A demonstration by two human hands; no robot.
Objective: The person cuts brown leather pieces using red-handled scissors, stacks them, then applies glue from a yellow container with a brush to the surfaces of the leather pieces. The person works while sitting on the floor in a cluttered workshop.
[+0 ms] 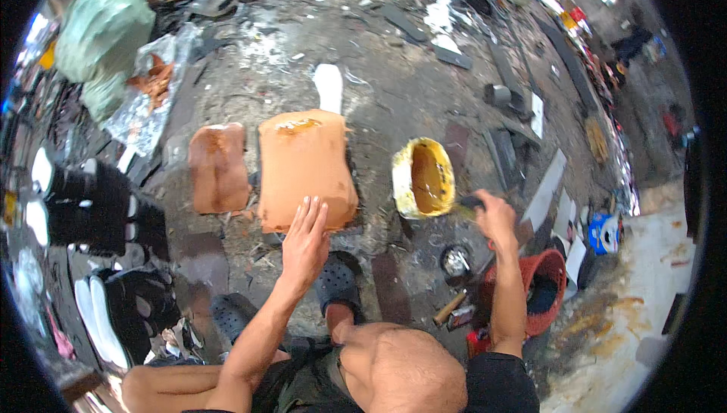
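Observation:
My left hand (305,235) lies with fingers stretched out on the near edge of an orange, waisted sheet (307,167), which looks like the top of a stack. A wet amber puddle of what looks like glue (297,127) sits at the sheet's far end. My right hand (496,218) is closed round the dark handle of a brush (469,202), whose blurred tip is at the near right rim of a yellow-smeared tub (404,190). Amber liquid fills part of the tub. Left of the orange sheet lies a browner, wet-looking piece (218,168).
Black shoes with white soles (98,208) stand at the left. A red basket (556,280), a small metal tin (456,259) and a wooden-handled tool (450,308) are near my right arm. Clear plastic (163,91), a pale green bag (102,31) and dark offcuts (404,23) lie farther off.

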